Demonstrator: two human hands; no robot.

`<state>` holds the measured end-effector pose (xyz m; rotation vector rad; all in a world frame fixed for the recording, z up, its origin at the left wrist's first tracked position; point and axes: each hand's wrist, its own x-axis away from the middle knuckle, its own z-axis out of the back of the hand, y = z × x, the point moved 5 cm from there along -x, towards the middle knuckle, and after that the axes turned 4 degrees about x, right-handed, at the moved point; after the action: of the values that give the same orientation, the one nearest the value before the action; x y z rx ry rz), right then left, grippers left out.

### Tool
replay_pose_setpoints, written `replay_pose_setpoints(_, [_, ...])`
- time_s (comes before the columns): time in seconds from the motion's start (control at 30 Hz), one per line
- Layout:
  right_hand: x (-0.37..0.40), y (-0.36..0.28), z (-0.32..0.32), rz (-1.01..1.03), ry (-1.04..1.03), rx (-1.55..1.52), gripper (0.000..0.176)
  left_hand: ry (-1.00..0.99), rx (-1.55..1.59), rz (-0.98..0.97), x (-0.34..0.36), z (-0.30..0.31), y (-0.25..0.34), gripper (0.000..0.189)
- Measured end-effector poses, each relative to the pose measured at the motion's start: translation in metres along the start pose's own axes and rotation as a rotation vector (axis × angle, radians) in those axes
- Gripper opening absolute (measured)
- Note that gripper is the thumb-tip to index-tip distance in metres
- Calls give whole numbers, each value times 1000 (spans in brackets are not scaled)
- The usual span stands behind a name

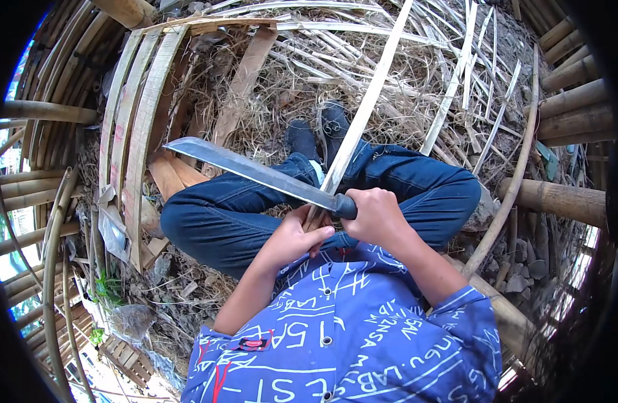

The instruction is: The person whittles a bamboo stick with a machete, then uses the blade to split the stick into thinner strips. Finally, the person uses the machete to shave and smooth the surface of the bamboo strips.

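Observation:
My right hand (pixel 377 216) is wrapped round the dark handle of a machete (pixel 248 171), whose broad blade points left and away, over my leg. Held in my left hand (pixel 297 234) is the lower end of a long pale bamboo strip (pixel 369 97), which slants up and right between my feet. The blade crosses the strip close to the handle, just above my left fingers. Whether its edge is cutting into the strip cannot be made out. My thumb lies along the strip's lower end, and some left fingers are hidden beneath it.
I sit cross-legged in dark jeans (pixel 215 218). Thin shavings (pixel 275 94) and split strips (pixel 451 101) litter the ground ahead. Wooden slats (pixel 145 111) stand at left. Bamboo poles (pixel 557 203) border both sides, and a crumpled plastic bag (pixel 133 321) lies at lower left.

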<state>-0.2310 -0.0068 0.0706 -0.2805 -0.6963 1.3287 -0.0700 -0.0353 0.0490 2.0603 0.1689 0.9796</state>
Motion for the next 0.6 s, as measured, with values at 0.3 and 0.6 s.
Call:
replay_pose_setpoints(0.3, [12,4,3,-55,12,-154,19,-220,241,90,20,-1,-12,30])
replay_pose_setpoints(0.6, [19,5,10,-30,26,-9,17,147,-517,-172,16,-2,10,26])
